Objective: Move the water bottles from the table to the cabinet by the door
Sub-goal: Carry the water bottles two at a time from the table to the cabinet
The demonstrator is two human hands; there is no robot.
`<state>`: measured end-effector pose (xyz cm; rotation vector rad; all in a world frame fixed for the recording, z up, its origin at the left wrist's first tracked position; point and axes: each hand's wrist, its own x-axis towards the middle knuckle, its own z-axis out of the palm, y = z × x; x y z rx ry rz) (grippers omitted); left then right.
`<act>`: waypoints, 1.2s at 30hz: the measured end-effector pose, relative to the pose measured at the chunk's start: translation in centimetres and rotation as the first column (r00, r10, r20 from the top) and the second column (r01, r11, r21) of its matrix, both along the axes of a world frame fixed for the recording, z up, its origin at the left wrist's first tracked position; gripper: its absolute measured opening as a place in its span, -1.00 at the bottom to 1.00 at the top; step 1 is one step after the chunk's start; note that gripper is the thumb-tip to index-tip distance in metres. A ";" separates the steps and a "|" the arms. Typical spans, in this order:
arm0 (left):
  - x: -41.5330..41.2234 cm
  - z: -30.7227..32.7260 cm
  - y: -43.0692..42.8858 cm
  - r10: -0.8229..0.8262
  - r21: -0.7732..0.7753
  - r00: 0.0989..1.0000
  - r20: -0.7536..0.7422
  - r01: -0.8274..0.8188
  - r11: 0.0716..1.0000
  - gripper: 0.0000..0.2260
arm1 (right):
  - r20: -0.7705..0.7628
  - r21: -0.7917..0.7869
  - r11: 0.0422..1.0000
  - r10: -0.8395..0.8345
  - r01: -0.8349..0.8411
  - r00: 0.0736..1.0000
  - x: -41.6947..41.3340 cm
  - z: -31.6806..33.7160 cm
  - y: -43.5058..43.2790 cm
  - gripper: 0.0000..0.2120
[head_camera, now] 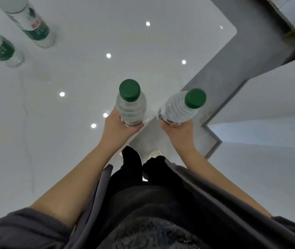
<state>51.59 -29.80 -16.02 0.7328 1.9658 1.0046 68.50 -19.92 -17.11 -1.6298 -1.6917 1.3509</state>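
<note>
STEP: carrying, by my read | left hand [118, 128] fingers curled round upright clear plastic green-capped bottle [131, 106], frame centre | right hand [178, 132] grips tilted twin bottle [178, 109] | 2 green-labelled bottles [35, 27] stand upper left on glossy white table [71, 78] | NEXT: walk both to cabinet, unseen here

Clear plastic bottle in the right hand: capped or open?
Capped: a green cap sits on the clear plastic bottle that the right hand grips.
</note>
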 end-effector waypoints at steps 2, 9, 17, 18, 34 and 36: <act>2.1 -0.2 0.7 -0.108 0.005 0.994 0.001 0.108 0.994 -0.74 | 0.032 0.032 0.999 -0.035 0.034 0.999 3.0 0.1 -0.8 -0.63; 10.2 -0.8 0.9 -0.327 0.046 0.944 0.037 0.325 0.945 -0.52 | 0.115 0.052 0.973 -0.232 0.227 0.966 13.4 0.7 -4.7 -0.48; 16.7 0.7 -0.1 -0.468 0.073 0.883 0.028 0.465 0.882 -0.56 | 0.092 0.070 0.901 -0.433 0.428 0.896 20.7 2.5 -8.8 -0.48; 16.8 1.2 0.4 -0.487 0.077 0.873 0.023 0.484 0.871 -0.56 | 0.078 0.068 0.890 -0.455 0.450 0.887 21.0 2.7 -8.9 -0.47; 19.0 19.0 14.6 -0.592 0.458 0.794 -0.137 0.580 0.673 -0.52 | -0.319 0.321 0.680 -0.577 0.659 0.752 21.3 19.9 0.9 -0.53; 19.2 22.1 16.4 -0.591 0.504 0.793 -0.145 0.574 0.646 -0.52 | -0.368 0.355 0.667 -0.545 0.655 0.754 21.5 23.1 2.3 -0.50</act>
